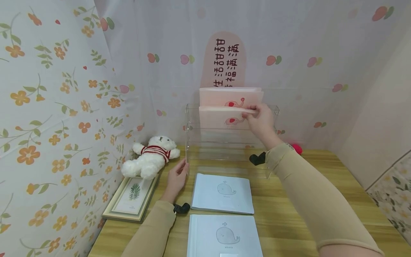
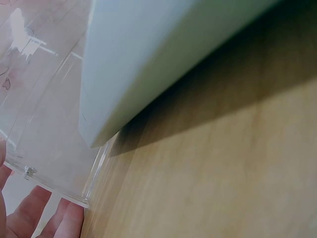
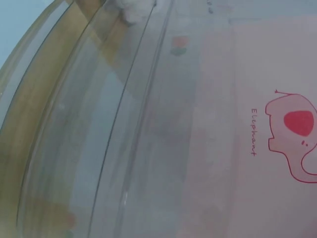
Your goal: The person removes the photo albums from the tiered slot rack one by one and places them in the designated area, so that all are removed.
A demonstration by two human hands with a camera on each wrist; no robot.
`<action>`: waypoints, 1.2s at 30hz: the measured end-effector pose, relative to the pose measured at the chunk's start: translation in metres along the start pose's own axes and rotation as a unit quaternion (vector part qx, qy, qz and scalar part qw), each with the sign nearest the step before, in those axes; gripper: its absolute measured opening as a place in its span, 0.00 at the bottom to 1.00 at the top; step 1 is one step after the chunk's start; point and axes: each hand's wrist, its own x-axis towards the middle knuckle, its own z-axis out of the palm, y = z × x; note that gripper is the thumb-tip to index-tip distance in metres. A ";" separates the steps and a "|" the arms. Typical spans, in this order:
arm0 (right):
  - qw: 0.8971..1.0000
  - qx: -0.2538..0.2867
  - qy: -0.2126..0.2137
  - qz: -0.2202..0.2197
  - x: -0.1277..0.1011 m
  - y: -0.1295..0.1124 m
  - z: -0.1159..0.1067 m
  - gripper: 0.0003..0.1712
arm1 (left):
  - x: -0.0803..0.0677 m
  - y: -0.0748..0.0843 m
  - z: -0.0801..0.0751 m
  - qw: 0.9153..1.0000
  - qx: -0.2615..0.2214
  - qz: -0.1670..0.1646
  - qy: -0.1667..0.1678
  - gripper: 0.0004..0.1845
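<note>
A clear acrylic tiered rack (image 1: 221, 154) stands upright against the back wall. My left hand (image 1: 176, 178) holds its lower left side panel; in the left wrist view, fingers (image 2: 30, 210) wrap behind the panel's edge. My right hand (image 1: 262, 123) pinches the top right edge of a pink notebook (image 1: 210, 117) in an upper tier of the rack. Its red elephant drawing and the word "Elephant" show in the right wrist view. Another pink elephant notebook (image 1: 210, 97) rises just behind and above it. The lower tiers hold nothing.
Two pale blue whale notebooks lie on the wooden table (image 1: 289, 221): one (image 1: 205, 192) before the rack, the other (image 1: 203, 233) nearer me. To the left are a white teddy bear (image 1: 144, 162) in a striped shirt and a picture frame (image 1: 123, 214). Something red (image 1: 297, 148) sits behind my right sleeve.
</note>
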 end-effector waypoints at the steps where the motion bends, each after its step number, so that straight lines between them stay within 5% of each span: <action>1: 1.000 0.000 0.003 -0.004 -0.001 -0.002 -0.002 0.18 | 0.000 0.000 0.000 1.000 0.000 0.001 0.001 0.24; 13: 0.996 0.031 0.040 -0.071 -0.026 -0.008 -0.038 0.17 | 0.002 0.001 0.000 1.000 -0.001 0.010 0.001 0.24; 36: 0.989 -0.097 -0.076 -0.085 -0.111 0.069 -0.091 0.13 | -0.002 0.003 0.000 1.000 0.014 0.001 0.002 0.25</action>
